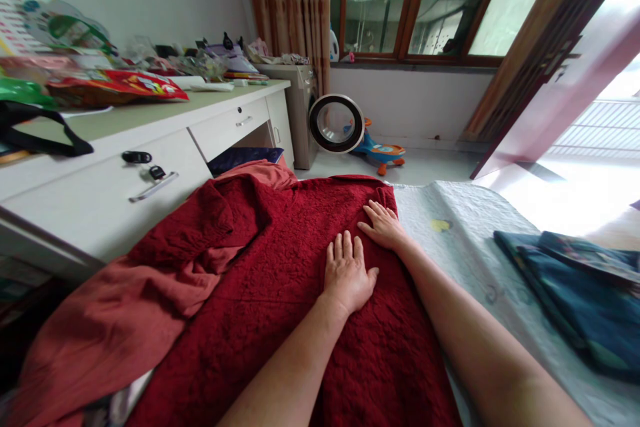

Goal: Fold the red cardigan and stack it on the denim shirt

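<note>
Left hand (pixel 347 275): flat, palm down, holding nothing, on textured dark red top (pixel 290 280) | Right hand (pixel 384 224): likewise flat and ungripping, near its right edge | Top: spread over pale sheet (pixel 425 203), long axis running away from the person, far end toward window (pixel 435 10), sleeve (pixel 190 220) reaching left over salmon cloth (pixel 110 327) | Folded jeans (pixel 590 300): right, apart from top

- My L hand (pixel 349 273): palm down, flat on dk red garment (pixel 280 273), thumb out to R.
- My R hand (pixel 384 225): flat on same, nr its R edge, farther from me.
- Garment: textured, spread out, wrinkled.
- Coral cloth (pixel 100 340): L, partly under garment.
- Pale sheet (pixel 465 220): R, w/ folded blue clothes (pixel 590 307) on top.
- White desk (pixel 65 213): L, cluttered, incl. red packet (pixel 130 87).
- Washing machine (pixel 301 127): far end, round door open.
- Ride-on toy (pixel 377 147): blue/orange, on flr.
</note>
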A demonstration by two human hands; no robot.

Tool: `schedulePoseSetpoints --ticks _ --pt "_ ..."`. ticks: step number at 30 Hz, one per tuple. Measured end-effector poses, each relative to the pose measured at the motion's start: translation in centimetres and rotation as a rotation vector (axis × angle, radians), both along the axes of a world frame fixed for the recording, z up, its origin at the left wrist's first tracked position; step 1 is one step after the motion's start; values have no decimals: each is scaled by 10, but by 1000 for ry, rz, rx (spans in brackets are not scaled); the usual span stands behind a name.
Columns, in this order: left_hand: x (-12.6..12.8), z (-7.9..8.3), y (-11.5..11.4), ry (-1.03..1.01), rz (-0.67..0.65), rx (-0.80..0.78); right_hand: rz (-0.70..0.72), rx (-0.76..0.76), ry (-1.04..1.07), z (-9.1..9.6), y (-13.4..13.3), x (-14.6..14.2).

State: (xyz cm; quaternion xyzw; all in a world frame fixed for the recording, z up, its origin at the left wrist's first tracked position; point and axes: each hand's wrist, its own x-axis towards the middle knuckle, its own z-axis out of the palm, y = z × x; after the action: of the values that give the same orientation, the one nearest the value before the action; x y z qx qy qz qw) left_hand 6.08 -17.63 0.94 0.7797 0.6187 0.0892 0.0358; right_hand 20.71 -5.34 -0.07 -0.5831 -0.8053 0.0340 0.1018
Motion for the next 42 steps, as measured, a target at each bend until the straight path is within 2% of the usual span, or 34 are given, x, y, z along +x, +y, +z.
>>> schedulePoseSetpoints --ticks 6,16,23,26,30,33,42 --pt "-1 -1 1 -6 -5 9 -18 -11 -13 2 8 -2" --pt "0 0 -1 -10 4 -6 -125 -6 -1 -3 51 2" --pt "0 0 -1 -10 1 -5 -155 0 106 -5 51 5" --pt "0 -1 -1 -10 0 0 -135 100 175 1 48 11" --pt "0 -2 -1 -6 0 9 -11 242 205 8 44 17" --pt "-1 -2 0 -4 1 14 60 189 149 9 43 15" --pt "0 -4 0 8 4 19 -9 53 28 3 46 12"
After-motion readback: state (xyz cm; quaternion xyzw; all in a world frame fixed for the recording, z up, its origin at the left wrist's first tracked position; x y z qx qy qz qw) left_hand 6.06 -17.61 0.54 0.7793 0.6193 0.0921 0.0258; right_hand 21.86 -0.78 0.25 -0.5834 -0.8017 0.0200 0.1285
